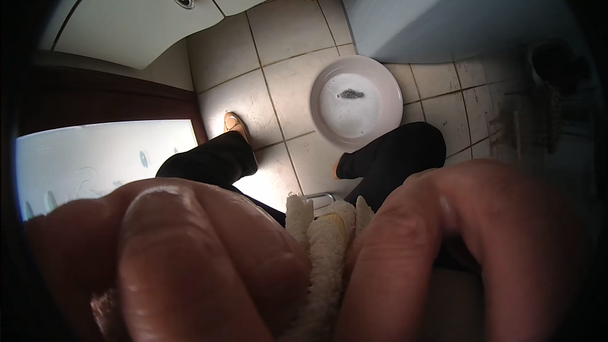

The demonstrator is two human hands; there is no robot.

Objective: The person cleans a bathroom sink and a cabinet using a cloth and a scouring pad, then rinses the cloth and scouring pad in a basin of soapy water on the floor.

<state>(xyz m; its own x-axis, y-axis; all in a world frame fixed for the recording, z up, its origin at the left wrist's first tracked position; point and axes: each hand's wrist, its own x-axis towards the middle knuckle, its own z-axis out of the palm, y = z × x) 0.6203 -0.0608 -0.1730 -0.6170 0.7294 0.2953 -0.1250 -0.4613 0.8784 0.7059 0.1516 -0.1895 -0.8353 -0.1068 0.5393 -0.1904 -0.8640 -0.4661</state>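
Observation:
Very close to the camera, my left hand (pixel 175 251) and my right hand (pixel 403 228) fill the lower part of the head view. Pinched between them is a folded, cream-coloured terry cloth (pixel 327 247), its fuzzy edges sticking up between the fingers. Its lower part and most of the fingertips are hidden. Beyond the hands, a pale plastic basin (pixel 391 99) stands on the tiled floor beside my right leg. It holds whitish, sudsy-looking water with a small dark grey patch (pixel 351 94), whose nature I cannot make out.
White cabinet doors (pixel 142 23) with round spiral knobs are at the upper left. A grey-blue appliance-like panel (pixel 437 14) stands behind the basin. My black-trousered legs (pixel 209 159) are spread on the floor tiles (pixel 289 76). A dark-framed frosted glass panel (pixel 109 161) lies left.

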